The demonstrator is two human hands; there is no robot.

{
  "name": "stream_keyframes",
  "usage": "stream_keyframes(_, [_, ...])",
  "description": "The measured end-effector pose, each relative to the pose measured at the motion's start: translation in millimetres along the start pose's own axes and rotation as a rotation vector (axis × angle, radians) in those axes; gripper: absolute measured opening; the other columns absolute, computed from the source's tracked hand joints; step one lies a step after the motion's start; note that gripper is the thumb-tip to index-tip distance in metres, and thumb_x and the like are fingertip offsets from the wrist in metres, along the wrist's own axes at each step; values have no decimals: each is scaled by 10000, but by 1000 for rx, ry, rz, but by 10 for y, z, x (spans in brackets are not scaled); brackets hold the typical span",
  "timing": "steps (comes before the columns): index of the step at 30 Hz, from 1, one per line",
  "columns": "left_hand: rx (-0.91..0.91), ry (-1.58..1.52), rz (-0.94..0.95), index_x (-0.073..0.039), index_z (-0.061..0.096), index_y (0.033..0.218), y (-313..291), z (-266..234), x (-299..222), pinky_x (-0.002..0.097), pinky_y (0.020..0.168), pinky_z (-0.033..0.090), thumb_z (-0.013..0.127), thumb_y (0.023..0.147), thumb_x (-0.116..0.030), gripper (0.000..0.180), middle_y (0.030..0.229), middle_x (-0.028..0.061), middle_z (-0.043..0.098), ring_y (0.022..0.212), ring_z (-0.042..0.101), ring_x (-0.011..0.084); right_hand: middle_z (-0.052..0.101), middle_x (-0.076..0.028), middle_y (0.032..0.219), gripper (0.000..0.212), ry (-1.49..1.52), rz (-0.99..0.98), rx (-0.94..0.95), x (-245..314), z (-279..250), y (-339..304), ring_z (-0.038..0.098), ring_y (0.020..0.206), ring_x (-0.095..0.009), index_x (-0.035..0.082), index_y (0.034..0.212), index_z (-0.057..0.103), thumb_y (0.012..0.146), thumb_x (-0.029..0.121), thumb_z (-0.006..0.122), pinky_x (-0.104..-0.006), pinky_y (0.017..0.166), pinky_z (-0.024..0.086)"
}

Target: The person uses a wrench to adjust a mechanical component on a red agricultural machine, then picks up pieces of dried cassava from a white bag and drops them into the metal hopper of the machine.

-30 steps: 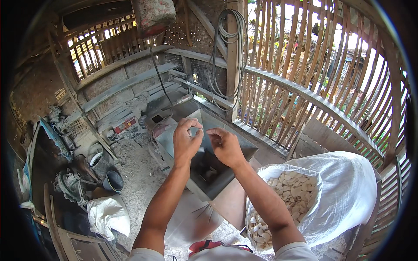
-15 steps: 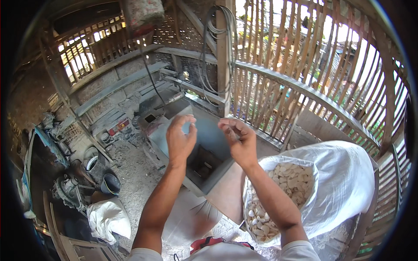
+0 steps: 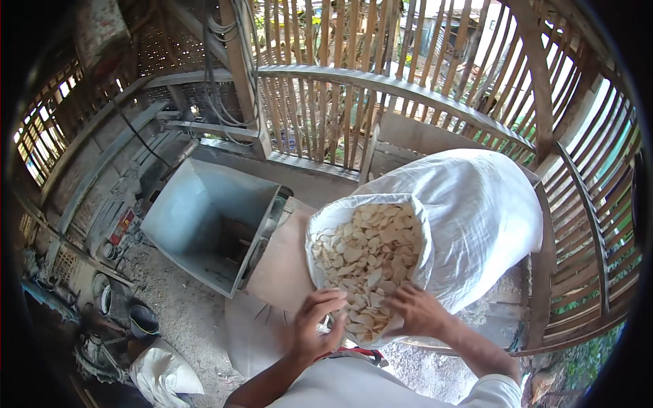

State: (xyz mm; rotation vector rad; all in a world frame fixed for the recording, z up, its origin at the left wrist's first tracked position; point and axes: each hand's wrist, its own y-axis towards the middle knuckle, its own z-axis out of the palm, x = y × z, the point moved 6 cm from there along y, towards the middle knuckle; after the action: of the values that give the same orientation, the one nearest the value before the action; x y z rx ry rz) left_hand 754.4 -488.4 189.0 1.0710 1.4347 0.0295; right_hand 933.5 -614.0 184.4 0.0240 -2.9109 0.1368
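A large white woven sack lies tilted toward me, its mouth open and full of pale, dry, flat chips. My right hand reaches over the sack's near rim, its fingers apart on the chips; the fingertips are partly hidden among them. Beside the near left rim is my left hand, its fingers curved with a gap to the thumb and nothing seen between them. Left of the sack stands a square metal hopper with sloping walls and a dark opening at the bottom.
A flat tan board lies between hopper and sack. At lower left are a dark bucket, a pale sack and machinery. Wooden slats close off the far and right sides. Cables hang on a post.
My view has turned right, toward the sack. Both hands have left the space above the hopper and come down to the sack's mouth, the right one onto the chips.
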Motion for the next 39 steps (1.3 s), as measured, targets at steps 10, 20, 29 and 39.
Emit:
stream_keyframes(10, [163,142,-125,14,469,1404,-603,564,602,487,1143,365,717,899,-248,621,1419,240,499,1358,455,412,599,-57,920,433,-161,-240,-124,-11,227,-181,598,995,-227,85,1074,639,688,244,757,-422,1010,424])
stream_keyframes(20, [67,179,-269,12,293,1532,-208,620,869,467,1189,309,747,899,-357,862,1554,263,347,1426,382,402,666,-73,810,376,-70,-232,-353,-48,-343,-81,694,851,-282,70,1053,688,754,281,772,-390,871,515])
stream_keyframes(29, [252,497,-319,-7,107,1580,-441,772,1204,572,1226,142,859,564,-697,1440,1596,358,115,1502,106,507,604,-164,1124,608,5,188,-173,-72,21,77,601,1115,-354,-4,1209,586,759,367,758,-492,997,439])
stream_keyframes(39, [239,519,-339,-2,116,1585,-237,863,1376,648,1193,111,857,476,-721,1516,1592,365,138,1499,116,514,340,-340,1487,1174,-319,274,-1,-346,372,434,306,1425,-474,-70,1480,312,559,394,873,-566,1178,261])
